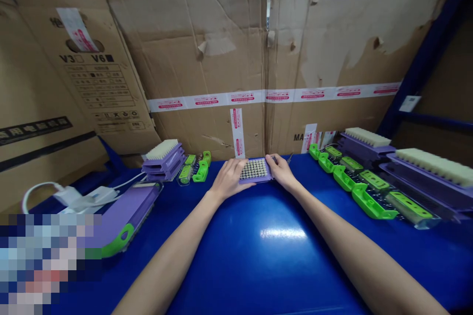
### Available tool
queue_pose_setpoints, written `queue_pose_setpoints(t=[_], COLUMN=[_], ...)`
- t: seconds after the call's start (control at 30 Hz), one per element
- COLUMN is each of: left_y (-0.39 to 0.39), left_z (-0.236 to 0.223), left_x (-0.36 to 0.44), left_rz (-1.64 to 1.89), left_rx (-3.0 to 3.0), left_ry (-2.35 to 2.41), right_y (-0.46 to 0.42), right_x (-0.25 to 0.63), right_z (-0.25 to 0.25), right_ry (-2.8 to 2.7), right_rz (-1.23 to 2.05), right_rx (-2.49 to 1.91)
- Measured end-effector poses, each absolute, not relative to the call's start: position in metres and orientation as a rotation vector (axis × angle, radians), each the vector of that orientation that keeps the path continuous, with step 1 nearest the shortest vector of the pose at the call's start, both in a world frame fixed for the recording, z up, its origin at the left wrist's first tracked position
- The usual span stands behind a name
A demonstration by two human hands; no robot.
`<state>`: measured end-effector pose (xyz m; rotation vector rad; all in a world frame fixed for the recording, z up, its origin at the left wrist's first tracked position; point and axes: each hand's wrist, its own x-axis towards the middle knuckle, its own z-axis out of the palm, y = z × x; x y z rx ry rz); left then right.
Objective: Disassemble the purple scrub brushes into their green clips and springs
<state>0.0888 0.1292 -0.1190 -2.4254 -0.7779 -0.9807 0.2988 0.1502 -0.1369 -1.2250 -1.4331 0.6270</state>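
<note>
Both hands are on a small purple plate covered with a grid of short pale pegs or tufts. It lies at or just above the blue tabletop; I cannot tell which. My left hand grips its left end, fingers over the top edge and thumb along the near side. At the opposite end, my right hand closes round the right edge, thumb on top. A dark thin item shows just beyond the right hand, too small to name.
Left of the hands are stacked purple parts with a cream pad, green pieces, a long purple piece and white plugs with cables. On the right stand green handles, green-topped clear pieces and purple parts. Cardboard walls the back.
</note>
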Motion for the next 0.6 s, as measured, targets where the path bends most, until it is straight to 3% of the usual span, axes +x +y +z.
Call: queue_pose_setpoints(t=[0.27, 0.6], left_y=[0.127, 0.125], left_z=[-0.123, -0.121], left_x=[0.089, 0.090], left_rz=[-0.990, -0.941], left_rx=[-2.317, -2.336], left_ry=[-0.791, -0.816], right_y=[0.127, 0.134], right_x=[0.290, 0.298], right_z=[-0.123, -0.124], right_ry=[-1.417, -1.506], right_rz=[0.317, 0.393], right_rx=[-1.289, -1.202])
